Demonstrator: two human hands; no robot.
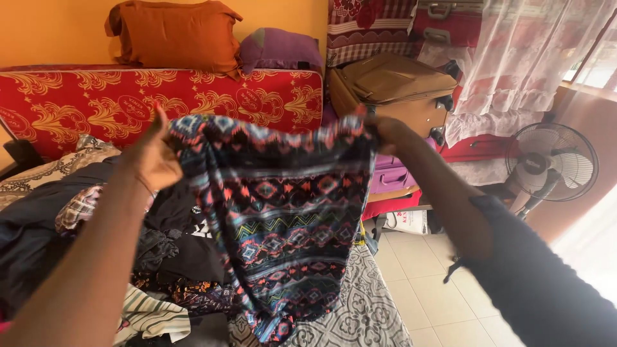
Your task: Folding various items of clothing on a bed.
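Both hands (pixel 151 157) (pixel 385 132) gripping patterned garment (pixel 283 218) top edge, w/ floor (pixel 437 283) rt.

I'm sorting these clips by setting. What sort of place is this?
Most likely a bedroom in a home. A bed with a patterned sheet is piled with clothes, a red mattress leans on the wall with pillows on top, and suitcases are stacked beside a standing fan.

Patterned garment (pixel 283 218): soft matt cloth; floor tiles (pixel 437 283): smooth, glossy.
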